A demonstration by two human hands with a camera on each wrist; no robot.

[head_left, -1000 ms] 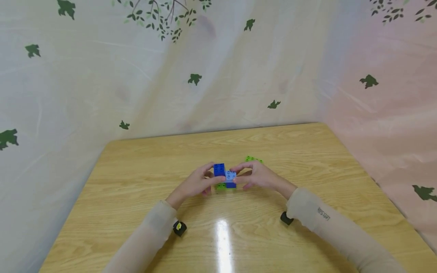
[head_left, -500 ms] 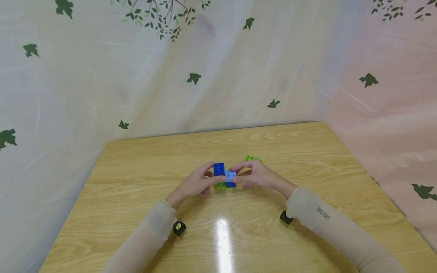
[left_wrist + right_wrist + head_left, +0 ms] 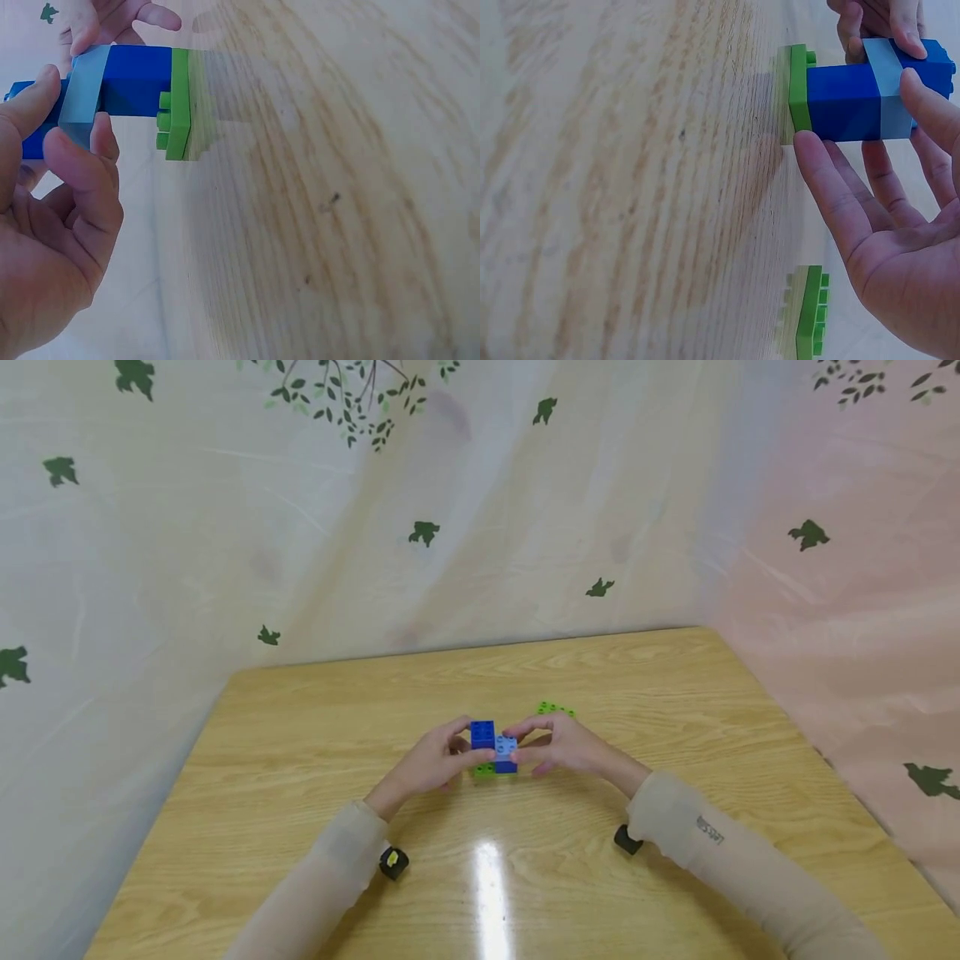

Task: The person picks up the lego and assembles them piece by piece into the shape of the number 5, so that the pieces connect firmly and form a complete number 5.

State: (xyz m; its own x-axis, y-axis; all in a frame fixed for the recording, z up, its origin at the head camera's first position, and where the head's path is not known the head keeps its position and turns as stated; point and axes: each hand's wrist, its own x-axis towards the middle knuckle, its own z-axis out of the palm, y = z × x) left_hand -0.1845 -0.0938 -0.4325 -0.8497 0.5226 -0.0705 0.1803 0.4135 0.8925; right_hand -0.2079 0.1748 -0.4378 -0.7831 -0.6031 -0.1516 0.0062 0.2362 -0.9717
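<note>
A stack of toy building bricks stands on the wooden table. At its base lies a green plate (image 3: 179,105) with a row of studs showing. A lower dark blue brick (image 3: 844,103) sits on the plate, and a light blue brick (image 3: 506,747) lies across it. On the light blue brick's left end is an upper dark blue brick (image 3: 482,733). My left hand (image 3: 435,760) pinches the upper dark blue brick, fingertips close to the light blue one. From the other side my right hand (image 3: 573,747) holds the light blue brick between thumb and fingers.
Behind my right hand a second green plate (image 3: 810,315) lies studs up on the table (image 3: 337,710). Dark wrist devices sit below both cuffs, a left one (image 3: 393,862) and a right one (image 3: 627,839). A leaf-patterned cloth (image 3: 480,485) hangs along the back.
</note>
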